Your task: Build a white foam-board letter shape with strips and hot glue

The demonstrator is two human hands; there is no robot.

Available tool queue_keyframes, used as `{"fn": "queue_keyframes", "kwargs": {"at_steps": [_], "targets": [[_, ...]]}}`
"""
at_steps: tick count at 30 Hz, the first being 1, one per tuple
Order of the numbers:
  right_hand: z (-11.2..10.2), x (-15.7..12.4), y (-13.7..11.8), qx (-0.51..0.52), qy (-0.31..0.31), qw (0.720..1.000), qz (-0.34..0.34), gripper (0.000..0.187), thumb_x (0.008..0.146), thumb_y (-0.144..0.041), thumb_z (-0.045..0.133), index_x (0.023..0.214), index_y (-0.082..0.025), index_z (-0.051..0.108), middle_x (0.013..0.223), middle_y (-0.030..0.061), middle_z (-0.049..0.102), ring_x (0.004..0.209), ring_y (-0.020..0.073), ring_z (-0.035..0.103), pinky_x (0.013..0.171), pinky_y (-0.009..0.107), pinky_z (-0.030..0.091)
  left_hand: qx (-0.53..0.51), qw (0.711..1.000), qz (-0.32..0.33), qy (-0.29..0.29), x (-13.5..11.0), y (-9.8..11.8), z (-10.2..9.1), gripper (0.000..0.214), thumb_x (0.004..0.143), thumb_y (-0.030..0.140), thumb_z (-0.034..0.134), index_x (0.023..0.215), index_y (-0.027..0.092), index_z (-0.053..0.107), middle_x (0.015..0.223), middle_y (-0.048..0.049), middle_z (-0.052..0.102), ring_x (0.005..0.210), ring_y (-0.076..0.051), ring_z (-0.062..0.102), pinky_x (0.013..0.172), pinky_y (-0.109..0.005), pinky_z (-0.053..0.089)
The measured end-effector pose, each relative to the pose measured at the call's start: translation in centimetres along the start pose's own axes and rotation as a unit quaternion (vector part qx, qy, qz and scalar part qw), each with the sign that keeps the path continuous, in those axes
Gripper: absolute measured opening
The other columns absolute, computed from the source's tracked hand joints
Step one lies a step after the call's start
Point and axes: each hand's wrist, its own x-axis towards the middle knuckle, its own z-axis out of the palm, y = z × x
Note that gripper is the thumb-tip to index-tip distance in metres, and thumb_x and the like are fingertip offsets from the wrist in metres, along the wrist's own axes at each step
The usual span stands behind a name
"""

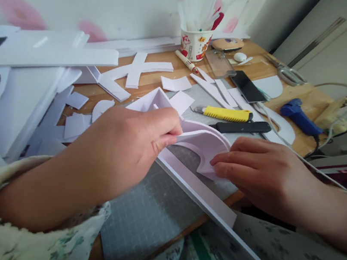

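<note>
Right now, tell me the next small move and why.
Probably press the curved white board piece gently along its bend with the right hand: its fingers touch the piece's right end, while the left hand pinches it farther left, which could steady it.

The curved white piece (206, 141) is showing a smooth, matt face, like foam board or card. The table (162, 55) is displaying pale wood grain, while the cutting mat (138, 222) is looking dull and smooth. The yellow knife (228, 113) is presenting a plastic handle, and the scissors (283, 71) are giving a metallic sheen. The phone (247, 86) is looking glossy, the case (219, 63) is appearing as clear plastic, and the left sleeve (42, 254) is looking like matt cloth.
</note>
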Motion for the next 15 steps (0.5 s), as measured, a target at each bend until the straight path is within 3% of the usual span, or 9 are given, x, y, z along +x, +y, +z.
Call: {"fn": "queue_keyframes", "kwargs": {"at_steps": [3, 8, 15], "targets": [[-0.2, 0.2, -0.1, -0.008, -0.017, 1.000, -0.003, 0.026, 0.094, -0.009, 0.044, 0.080, -0.017, 0.064, 0.078, 0.0054, 0.068, 0.079, 0.0203, 0.059, 0.069, 0.033, 0.046, 0.038, 0.998, 0.042, -0.038, 0.0, 0.0, 0.0, 0.023, 0.087, 0.032, 0.046, 0.080, 0.024, 0.066, 0.060, 0.0015, 0.060, 0.049, -0.012, 0.049, 0.049, -0.025, 0.029], [-0.2, 0.7, -0.1, -0.027, -0.041, 0.999, -0.013, 0.029, 0.093, -0.007, 0.042, 0.077, -0.017, 0.064, 0.083, 0.0062, 0.070, 0.084, 0.0218, 0.061, 0.070, 0.034, 0.047, 0.054, 0.997, 0.056, -0.019, -0.2, -0.3, 0.5, 0.019, 0.088, 0.028, 0.046, 0.083, 0.024, 0.063, 0.062, 0.0027, 0.060, 0.052, -0.012, 0.055, 0.051, -0.024, 0.031], [-0.5, 1.2, -0.3, -0.064, -0.054, 0.995, -0.049, 0.029, 0.094, -0.008, 0.041, 0.078, -0.016, 0.064, 0.082, 0.0073, 0.069, 0.077, 0.0216, 0.058, 0.066, 0.035, 0.042, 0.086, 0.996, 0.037, -0.003, -0.5, 0.0, 1.0, 0.012, 0.085, 0.024, 0.050, 0.081, 0.026, 0.061, 0.055, 0.0043, 0.054, 0.045, -0.011, 0.049, 0.048, -0.026, 0.030]]}}
